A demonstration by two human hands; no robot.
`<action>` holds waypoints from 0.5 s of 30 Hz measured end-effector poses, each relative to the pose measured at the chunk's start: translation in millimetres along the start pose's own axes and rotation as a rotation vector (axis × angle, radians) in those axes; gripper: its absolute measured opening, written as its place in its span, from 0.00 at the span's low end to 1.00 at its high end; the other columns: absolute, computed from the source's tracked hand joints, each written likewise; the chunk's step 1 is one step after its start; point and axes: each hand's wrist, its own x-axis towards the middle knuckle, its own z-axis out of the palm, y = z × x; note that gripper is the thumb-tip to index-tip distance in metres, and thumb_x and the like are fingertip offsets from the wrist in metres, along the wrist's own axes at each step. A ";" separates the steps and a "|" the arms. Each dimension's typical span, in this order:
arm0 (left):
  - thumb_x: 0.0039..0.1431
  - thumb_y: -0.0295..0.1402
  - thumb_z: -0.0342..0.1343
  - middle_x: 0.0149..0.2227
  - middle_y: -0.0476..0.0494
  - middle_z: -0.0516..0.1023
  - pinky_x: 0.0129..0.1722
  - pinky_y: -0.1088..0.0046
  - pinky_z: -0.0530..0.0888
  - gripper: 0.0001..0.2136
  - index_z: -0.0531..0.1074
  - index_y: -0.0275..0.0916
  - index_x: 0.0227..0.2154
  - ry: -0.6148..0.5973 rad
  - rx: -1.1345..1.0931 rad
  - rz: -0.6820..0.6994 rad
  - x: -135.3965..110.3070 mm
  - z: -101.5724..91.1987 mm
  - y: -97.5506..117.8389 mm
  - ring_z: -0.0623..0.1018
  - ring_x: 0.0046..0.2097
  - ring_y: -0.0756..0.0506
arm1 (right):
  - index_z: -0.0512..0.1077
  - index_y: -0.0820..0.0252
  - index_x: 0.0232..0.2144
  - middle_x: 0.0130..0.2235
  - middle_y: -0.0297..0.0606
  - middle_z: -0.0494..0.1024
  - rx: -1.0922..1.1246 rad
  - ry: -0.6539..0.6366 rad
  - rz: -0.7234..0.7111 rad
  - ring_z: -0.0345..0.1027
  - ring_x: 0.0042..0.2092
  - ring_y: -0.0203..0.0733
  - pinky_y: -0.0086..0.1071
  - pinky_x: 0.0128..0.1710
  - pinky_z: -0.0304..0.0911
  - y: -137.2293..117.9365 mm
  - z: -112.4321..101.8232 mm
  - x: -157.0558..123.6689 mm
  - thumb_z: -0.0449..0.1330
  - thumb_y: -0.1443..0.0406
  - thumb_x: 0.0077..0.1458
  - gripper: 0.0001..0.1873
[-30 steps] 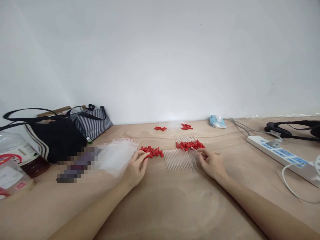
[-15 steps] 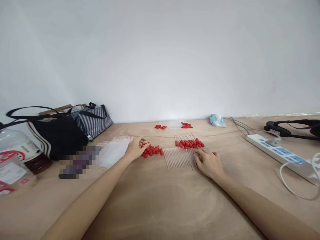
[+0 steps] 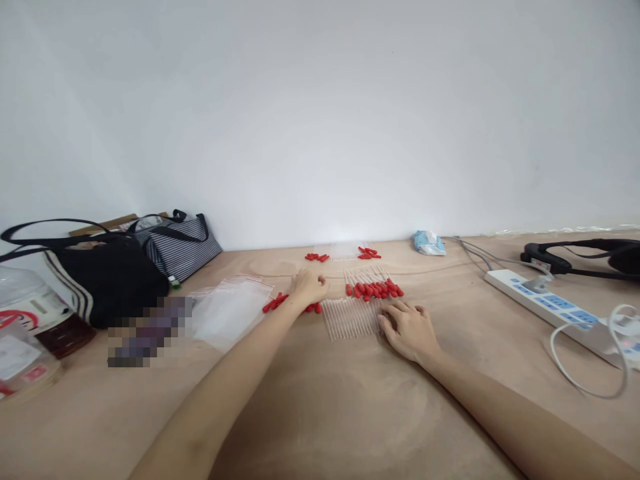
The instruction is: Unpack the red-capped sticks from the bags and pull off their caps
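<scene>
My left hand [image 3: 309, 288] is curled above a loose pile of red rubber bulbs [image 3: 277, 302], covering part of them. It is slightly blurred, and its closed fingertips hide whatever is between them. To its right lies a row of thin clear tubes [image 3: 351, 319], side by side. My right hand [image 3: 411, 331] rests on the table at the right end of that row, thumb and fingers apart and touching or very near the last tubes. Behind the row, more clear tubes carry red bulbs [image 3: 375, 290] at their near ends.
Farther back lie clear bags with tubes and red bulbs [image 3: 369, 253]. Flat plastic bags [image 3: 225, 313], a striped bag [image 3: 175, 247], a black bag [image 3: 120, 280] and bottles stand left. A power strip [image 3: 545, 300], a black headset [image 3: 575, 257] and a blue-white packet [image 3: 429, 243] lie right.
My left hand has moved right, from the left side of the red bulb pile to above it. My right hand stays by the tubes. The view has shifted slightly.
</scene>
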 end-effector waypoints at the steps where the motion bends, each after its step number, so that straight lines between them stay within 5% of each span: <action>1: 0.45 0.37 0.52 0.32 0.42 0.77 0.42 0.65 0.66 0.09 0.74 0.40 0.22 -0.020 0.027 -0.005 2.1 5.5 10.4 0.73 0.42 0.40 | 0.71 0.55 0.37 0.40 0.38 0.74 0.011 0.010 0.005 0.64 0.42 0.42 0.40 0.45 0.47 0.7 -0.4 0.3 0.47 0.61 0.55 0.14; 9: 0.42 0.43 0.53 0.36 0.34 0.77 0.39 0.65 0.66 0.15 0.75 0.37 0.27 -0.143 0.146 -0.082 15.7 39.5 52.2 0.74 0.42 0.37 | 0.71 0.55 0.35 0.39 0.37 0.75 0.092 0.124 0.129 0.64 0.42 0.42 0.41 0.45 0.46 10.5 -5.2 6.8 0.44 0.63 0.57 0.16; 15: 0.46 0.38 0.51 0.36 0.35 0.76 0.40 0.63 0.64 0.12 0.74 0.37 0.29 -0.052 0.194 -0.031 10.6 18.4 42.0 0.72 0.42 0.37 | 0.71 0.55 0.32 0.35 0.36 0.75 0.136 0.187 0.117 0.65 0.41 0.43 0.43 0.45 0.48 13.2 -3.9 7.3 0.45 0.62 0.55 0.14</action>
